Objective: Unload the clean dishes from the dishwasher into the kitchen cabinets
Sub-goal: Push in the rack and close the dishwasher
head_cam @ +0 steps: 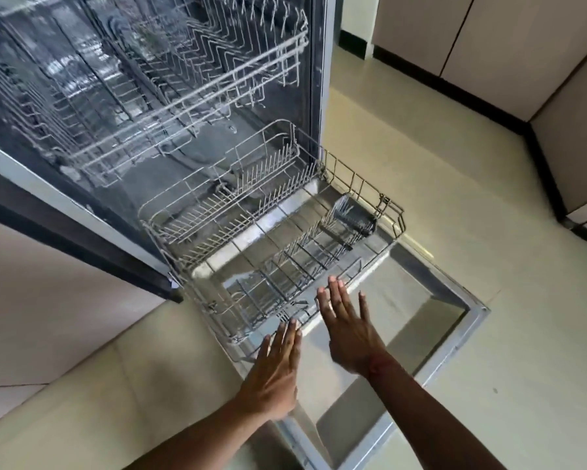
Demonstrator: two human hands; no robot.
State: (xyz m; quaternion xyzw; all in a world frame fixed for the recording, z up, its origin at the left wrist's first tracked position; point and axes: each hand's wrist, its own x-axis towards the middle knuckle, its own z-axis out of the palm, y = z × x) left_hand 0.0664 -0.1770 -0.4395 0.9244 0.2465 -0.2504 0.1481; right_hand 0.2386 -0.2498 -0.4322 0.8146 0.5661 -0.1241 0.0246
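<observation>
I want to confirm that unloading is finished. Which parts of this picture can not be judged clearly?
Upper rack, head view: blurred, and cut off by the top edge; small items cannot be excluded.
Cutlery basket, head view: dark and small; its inside cannot be seen.
Cabinets, head view: shut fronts hide the inside; the right edge cuts them.

Bright daylight, perhaps from the right; blurred upper rack (169, 72), warped edges.
</observation>
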